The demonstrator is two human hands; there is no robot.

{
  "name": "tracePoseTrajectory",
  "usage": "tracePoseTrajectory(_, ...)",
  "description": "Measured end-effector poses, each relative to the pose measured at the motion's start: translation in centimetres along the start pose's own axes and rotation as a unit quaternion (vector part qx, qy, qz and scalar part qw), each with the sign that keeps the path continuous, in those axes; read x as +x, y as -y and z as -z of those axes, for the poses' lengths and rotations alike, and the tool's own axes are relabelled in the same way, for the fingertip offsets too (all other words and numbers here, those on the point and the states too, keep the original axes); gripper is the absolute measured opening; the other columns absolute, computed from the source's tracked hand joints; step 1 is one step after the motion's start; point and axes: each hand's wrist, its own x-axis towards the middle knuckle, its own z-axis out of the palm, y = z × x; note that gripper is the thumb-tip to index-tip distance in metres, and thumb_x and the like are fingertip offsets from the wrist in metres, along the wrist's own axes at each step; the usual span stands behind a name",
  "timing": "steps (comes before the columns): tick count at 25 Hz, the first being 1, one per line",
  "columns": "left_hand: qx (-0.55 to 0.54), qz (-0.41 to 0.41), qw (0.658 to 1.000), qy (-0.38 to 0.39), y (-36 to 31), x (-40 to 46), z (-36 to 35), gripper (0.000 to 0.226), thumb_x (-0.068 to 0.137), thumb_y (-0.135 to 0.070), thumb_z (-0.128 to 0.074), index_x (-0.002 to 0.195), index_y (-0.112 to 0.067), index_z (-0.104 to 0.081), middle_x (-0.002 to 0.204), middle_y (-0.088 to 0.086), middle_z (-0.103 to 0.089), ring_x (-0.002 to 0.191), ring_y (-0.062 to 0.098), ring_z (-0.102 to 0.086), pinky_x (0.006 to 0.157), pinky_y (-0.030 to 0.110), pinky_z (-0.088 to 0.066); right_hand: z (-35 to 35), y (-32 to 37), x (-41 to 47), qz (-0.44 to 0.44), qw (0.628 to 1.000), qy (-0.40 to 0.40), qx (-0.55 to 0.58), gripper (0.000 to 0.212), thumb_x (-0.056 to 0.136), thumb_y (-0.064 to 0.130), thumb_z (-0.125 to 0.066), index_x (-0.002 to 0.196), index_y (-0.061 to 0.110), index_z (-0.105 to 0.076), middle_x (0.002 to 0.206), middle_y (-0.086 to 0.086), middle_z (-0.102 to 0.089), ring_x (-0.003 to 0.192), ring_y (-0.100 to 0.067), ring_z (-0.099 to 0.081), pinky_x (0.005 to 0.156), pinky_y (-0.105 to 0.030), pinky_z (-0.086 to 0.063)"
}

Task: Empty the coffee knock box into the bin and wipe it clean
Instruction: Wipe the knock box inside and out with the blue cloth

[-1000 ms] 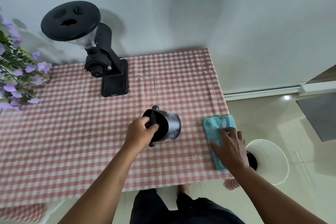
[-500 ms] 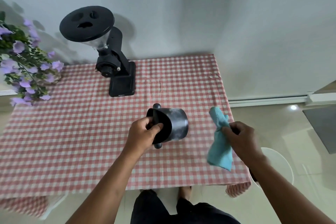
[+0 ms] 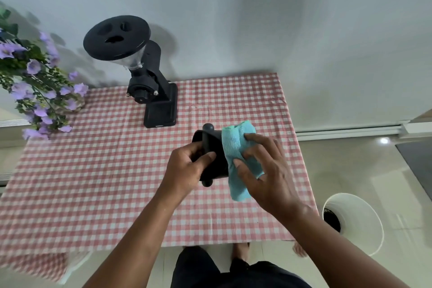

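The black knock box [image 3: 214, 147] lies on its side above the checked table, its open mouth facing left. My left hand [image 3: 187, 168] grips its rim and the knock bar across the mouth. My right hand [image 3: 261, 170] presses a turquoise cloth [image 3: 236, 159] over the box's outer wall, so most of that wall is hidden. The white bin [image 3: 360, 222] stands on the floor to the right of the table, with dark grounds at its bottom.
A black coffee grinder [image 3: 149, 82] stands at the back of the red-and-white checked table [image 3: 93, 170]. Purple flowers [image 3: 35, 82] fill the far left corner. A white wall runs behind. My legs and feet show below the table's front edge.
My right hand lifted the cloth off the table's right edge and brought it left onto the knock box. My left hand kept its hold on the box.
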Motion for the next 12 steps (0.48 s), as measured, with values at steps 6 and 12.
tracePoseTrajectory(6, 0.058, -0.029, 0.997, 0.031, -0.4, -0.6, -0.2, 0.026, 0.099, -0.015, -0.072, 0.124, -0.018, -0.077, 0.1, 0.002, -0.083, 0.079, 0.018, -0.081, 0.06, 0.03, -0.064, 1.0, -0.2, 5.6, -0.101, 0.987, 0.082, 0.094, 0.026, 0.106, 0.027, -0.058, 0.124, 0.021, -0.075, 0.12, 0.009, -0.074, 0.111, -0.009, -0.067, 0.099, -0.038, -0.055)
tracePoseTrajectory(12, 0.019, -0.006, 0.999, -0.047, -0.3, 0.1, -0.3, 0.015, 0.099, -0.016, -0.072, 0.111, -0.02, -0.081, 0.086, 0.004, -0.083, 0.059, 0.023, -0.075, 0.056, 0.042, -0.064, -0.8, 0.9, 1.1, 0.071, 0.997, 0.007, -0.04, 0.037, 0.105, 0.022, -0.06, 0.137, 0.005, -0.068, 0.145, -0.012, -0.064, 0.138, -0.026, -0.054, 0.117, -0.036, -0.046)
